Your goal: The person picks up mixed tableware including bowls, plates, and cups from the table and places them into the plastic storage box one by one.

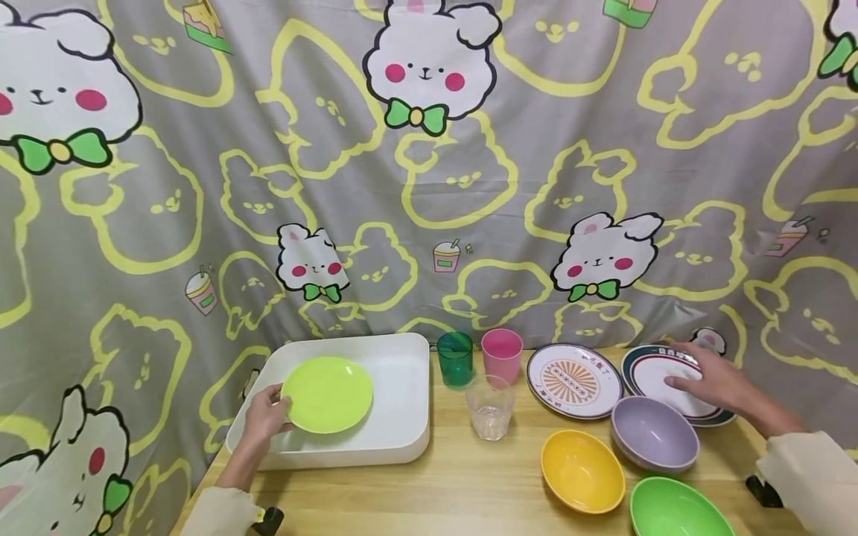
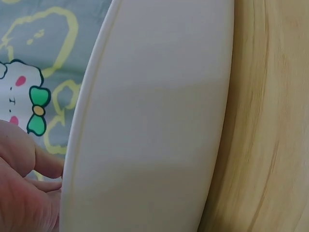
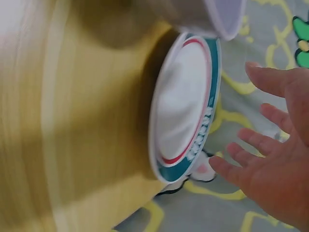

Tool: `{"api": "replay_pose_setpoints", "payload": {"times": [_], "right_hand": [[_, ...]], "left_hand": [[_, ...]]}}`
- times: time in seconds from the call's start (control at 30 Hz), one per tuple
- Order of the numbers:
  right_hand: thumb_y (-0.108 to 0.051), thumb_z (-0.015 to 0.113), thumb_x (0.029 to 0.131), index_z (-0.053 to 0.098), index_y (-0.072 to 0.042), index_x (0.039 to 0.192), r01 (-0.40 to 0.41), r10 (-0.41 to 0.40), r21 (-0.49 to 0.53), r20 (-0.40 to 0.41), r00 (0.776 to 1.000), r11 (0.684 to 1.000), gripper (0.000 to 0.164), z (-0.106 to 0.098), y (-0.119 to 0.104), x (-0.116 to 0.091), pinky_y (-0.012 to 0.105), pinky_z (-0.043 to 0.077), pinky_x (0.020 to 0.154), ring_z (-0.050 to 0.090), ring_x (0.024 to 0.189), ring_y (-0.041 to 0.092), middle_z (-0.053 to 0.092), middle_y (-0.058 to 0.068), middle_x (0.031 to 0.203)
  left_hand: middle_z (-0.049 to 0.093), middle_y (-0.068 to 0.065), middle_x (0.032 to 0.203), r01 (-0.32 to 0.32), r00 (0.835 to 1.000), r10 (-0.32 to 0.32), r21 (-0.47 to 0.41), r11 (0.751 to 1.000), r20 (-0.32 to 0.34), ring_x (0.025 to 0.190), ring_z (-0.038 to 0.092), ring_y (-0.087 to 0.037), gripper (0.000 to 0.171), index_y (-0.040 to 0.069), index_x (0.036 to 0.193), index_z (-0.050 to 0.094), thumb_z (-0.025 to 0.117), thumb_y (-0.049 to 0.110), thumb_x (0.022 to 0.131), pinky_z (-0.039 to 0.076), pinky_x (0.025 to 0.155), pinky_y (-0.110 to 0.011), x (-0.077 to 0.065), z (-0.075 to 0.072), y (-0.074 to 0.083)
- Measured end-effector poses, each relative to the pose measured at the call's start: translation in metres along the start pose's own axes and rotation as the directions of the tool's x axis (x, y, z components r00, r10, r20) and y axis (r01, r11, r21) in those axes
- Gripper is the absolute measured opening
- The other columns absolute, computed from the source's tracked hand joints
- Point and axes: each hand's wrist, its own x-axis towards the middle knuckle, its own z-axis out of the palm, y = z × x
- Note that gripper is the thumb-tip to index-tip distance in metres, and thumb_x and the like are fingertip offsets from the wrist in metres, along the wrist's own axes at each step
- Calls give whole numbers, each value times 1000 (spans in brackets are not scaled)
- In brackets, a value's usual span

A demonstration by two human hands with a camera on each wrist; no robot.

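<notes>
In the head view my left hand [image 1: 266, 414] pinches the left edge of a lime-green plate [image 1: 327, 394], held over a white rectangular basin [image 1: 401, 372]. The left wrist view shows that hand [image 2: 26, 188] beside the basin's pale outer wall [image 2: 149, 116]; the plate is hidden there. My right hand [image 1: 717, 378] hovers with spread fingers over a white plate with a dark green rim [image 1: 670, 376]. From the right wrist, a gap shows between the hand [image 3: 275, 159] and that rimmed plate [image 3: 181, 106], which lies on the table. A purple bowl [image 1: 655, 434] overlaps the plate's near edge.
A patterned white plate [image 1: 574, 381] lies left of the rimmed one. Yellow [image 1: 582, 472] and green [image 1: 680, 510] bowls stand nearer. Mid-table are a green cup [image 1: 456, 361], a pink cup [image 1: 502, 356] and a clear cup [image 1: 490, 409]. A printed curtain [image 1: 462, 179] hangs behind.
</notes>
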Motion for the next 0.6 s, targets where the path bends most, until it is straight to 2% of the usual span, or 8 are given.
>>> {"api": "replay_pose_setpoints", "payload": {"times": [0.2, 0.4, 0.6], "right_hand": [[-15, 82, 83, 42, 24, 131, -13, 14, 20, -14, 1000, 1000, 74, 6, 13, 1, 74, 44, 88, 46, 111, 69, 44, 51, 126], [-14, 85, 78, 39, 28, 131, 9, -9, -9, -35, 999, 1000, 82, 12, 21, 7, 75, 43, 89, 45, 112, 70, 43, 53, 126], [-17, 85, 76, 37, 29, 132, -16, 15, -53, -35, 999, 998, 86, 11, 29, 6, 75, 42, 90, 44, 111, 71, 42, 55, 126]], "left_hand": [[48, -46, 127, -8, 1000, 7, 37, 999, 13, 73, 66, -13, 44, -24, 138, 40, 45, -4, 100, 63, 59, -31, 3, -10, -8], [51, -47, 122, -3, 1000, 4, 74, 997, -8, 70, 66, -14, 44, -26, 136, 41, 46, -6, 98, 62, 57, -28, 8, -25, -15], [41, -52, 130, 8, 1000, -11, 132, 991, 23, 79, 67, -25, 63, -29, 142, 27, 53, -8, 88, 63, 60, -28, 12, -29, -17]]}}
